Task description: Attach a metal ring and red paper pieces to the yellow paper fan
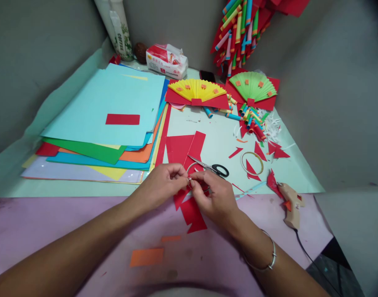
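- I am watching from far off, and both hands are meeting over the paper scraps, close to the near edge of the pale green mat (192, 121).
- The left hand (164, 181) is pinching a tiny red-and-white piece (189, 178) between thumb and finger; the right hand (215, 192) is nipping it from the other side.
- The piece is looking too small for me to tell, but it may be rolled or folded paper.
- I am guessing that this is a careful shaping step. The next move is calling for soft, steady fingertips.
- The scissors (209, 166) are lying just past the right hand, their sharp tip pointing left.
- Red paper (193, 214) is lying under and below the hands, so low sweeps could push it.
- The glue gun (291, 206) is lying well off to the right, its cord trailing down.
- The paper stack (83, 103) is filling the left; more room is showing nearer the body, on the pink tabletop (53, 235).
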`<state>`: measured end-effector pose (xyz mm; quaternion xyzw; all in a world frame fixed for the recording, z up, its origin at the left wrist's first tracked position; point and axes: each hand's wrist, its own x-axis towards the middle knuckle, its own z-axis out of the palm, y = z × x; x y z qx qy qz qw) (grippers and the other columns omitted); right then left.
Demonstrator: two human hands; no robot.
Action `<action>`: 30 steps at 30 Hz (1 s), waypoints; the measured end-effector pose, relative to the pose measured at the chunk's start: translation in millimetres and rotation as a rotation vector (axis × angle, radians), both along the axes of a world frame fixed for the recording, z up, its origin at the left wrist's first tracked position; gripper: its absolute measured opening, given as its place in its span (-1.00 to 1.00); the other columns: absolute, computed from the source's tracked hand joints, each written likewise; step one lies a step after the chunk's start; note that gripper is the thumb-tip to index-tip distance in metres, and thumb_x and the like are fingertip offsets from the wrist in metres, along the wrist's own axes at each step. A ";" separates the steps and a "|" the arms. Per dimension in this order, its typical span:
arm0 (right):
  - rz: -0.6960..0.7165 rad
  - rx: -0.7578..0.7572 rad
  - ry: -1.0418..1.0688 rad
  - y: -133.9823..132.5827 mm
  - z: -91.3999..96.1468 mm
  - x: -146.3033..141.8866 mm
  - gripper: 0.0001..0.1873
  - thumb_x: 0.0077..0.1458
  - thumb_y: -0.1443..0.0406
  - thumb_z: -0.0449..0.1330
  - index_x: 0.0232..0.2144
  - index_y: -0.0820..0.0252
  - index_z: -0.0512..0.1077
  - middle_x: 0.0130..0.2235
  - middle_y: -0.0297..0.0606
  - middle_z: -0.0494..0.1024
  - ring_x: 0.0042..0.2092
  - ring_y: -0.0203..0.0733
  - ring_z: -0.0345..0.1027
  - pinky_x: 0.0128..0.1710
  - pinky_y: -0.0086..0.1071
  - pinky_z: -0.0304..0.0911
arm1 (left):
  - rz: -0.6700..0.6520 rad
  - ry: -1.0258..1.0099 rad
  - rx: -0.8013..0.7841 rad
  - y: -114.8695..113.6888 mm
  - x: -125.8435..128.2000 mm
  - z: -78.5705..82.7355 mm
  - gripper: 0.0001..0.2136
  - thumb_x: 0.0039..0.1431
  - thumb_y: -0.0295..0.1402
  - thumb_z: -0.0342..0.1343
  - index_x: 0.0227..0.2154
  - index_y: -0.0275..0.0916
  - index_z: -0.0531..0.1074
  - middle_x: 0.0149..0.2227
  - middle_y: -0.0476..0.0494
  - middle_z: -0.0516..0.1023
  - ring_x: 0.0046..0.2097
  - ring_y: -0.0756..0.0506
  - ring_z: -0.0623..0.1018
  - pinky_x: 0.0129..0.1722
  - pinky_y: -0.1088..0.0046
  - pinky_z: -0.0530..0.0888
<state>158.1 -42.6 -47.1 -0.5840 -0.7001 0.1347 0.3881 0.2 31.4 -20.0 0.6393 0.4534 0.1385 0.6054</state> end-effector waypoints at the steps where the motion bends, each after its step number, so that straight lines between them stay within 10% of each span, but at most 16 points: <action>1: -0.004 -0.010 0.014 0.0 0.4 -0.4 -0.86 0.14 0.40 0.11 -0.28 0.18 0.46 -0.36 -0.28 0.57 -0.38 -0.29 0.42 -0.34 -0.46 0.32 | -0.005 -0.001 0.014 -0.7 0.5 -0.2 -0.88 0.04 -0.31 0.03 -0.50 -0.22 0.39 -0.52 0.05 0.43 -0.46 -0.01 0.34 -0.47 0.49 0.20; 12: -0.071 -0.124 0.171 0.9 5.1 -4.6 -0.86 0.08 0.37 0.14 -0.31 0.20 0.50 -0.38 -0.26 0.59 -0.43 -0.30 0.43 -0.40 -0.46 0.36 | 0.041 0.072 0.187 -6.2 5.4 8.9 -0.91 -0.02 -0.34 0.06 -0.55 -0.22 0.35 -0.61 0.09 0.28 -0.51 0.01 0.26 -0.53 0.51 0.16; 30: -0.122 -0.495 0.811 5.2 8.5 -4.2 -0.93 -0.01 0.31 0.23 -0.40 0.17 0.48 -0.51 -0.38 0.53 -0.49 -0.32 0.40 -0.45 -0.43 0.37 | -0.017 -0.093 -0.033 2.2 -1.2 10.8 -0.87 0.06 -0.31 0.09 -0.51 -0.24 0.41 -0.55 0.06 0.41 -0.49 0.01 0.31 -0.49 0.51 0.19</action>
